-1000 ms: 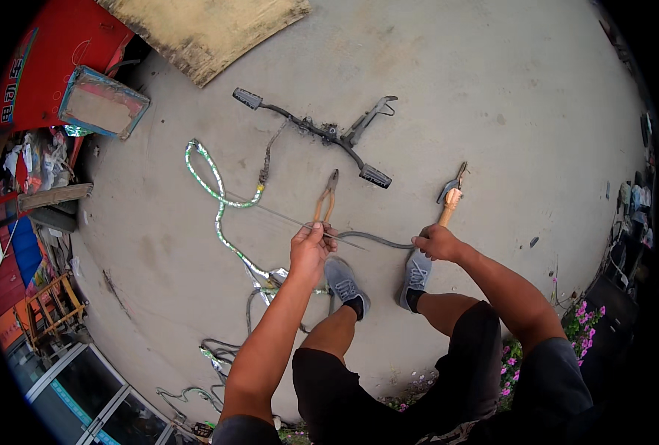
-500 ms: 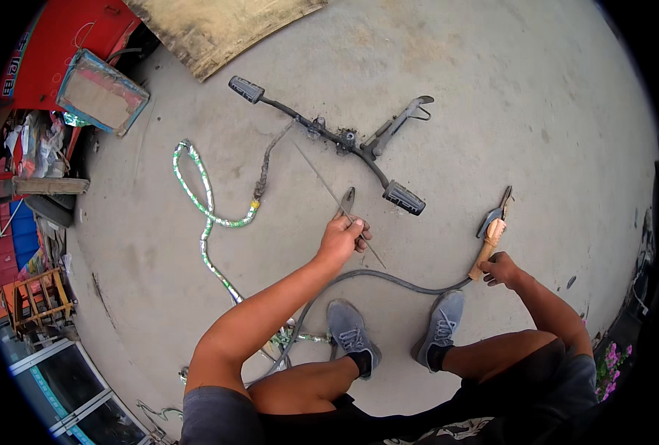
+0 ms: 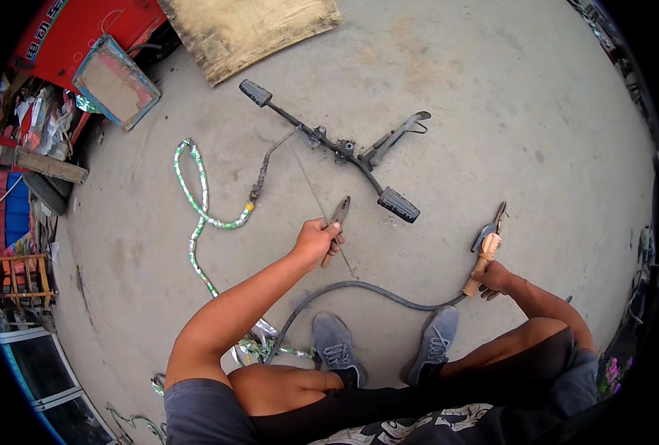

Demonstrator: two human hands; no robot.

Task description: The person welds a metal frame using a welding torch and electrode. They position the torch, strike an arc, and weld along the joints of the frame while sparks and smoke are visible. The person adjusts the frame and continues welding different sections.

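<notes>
My left hand (image 3: pixel 317 242) is closed around a pair of pliers (image 3: pixel 341 211), their jaws pointing away from me. A thin welding rod (image 3: pixel 311 185) runs slantwise past the fingers; whether they also grip it, I cannot tell. My right hand (image 3: pixel 495 277) holds a welding electrode holder (image 3: pixel 483 259) by its tan handle, jaws pointing forward. No rod shows in those jaws. Ahead on the concrete lies a black footrest bar (image 3: pixel 292 121) with two rubber pegs and a side stand (image 3: pixel 397 139). A twisted dark cable end (image 3: pixel 262 174) reaches the bar's left part.
A green-and-silver wrapped cable (image 3: pixel 203 174) loops at left. The holder's dark cable (image 3: pixel 374 288) curves in front of my shoes (image 3: pixel 334 343). A wooden board (image 3: pixel 251 33), a blue-edged panel (image 3: pixel 118 81) and a red vehicle body (image 3: pixel 84 37) stand at far left. Pink flowers (image 3: pixel 613 374) show at lower right.
My left hand has shifted left and slightly nearer with the pliers, whose handle now shows below the fingers. The rod's near end has swung left. My right hand still holds the electrode holder.
</notes>
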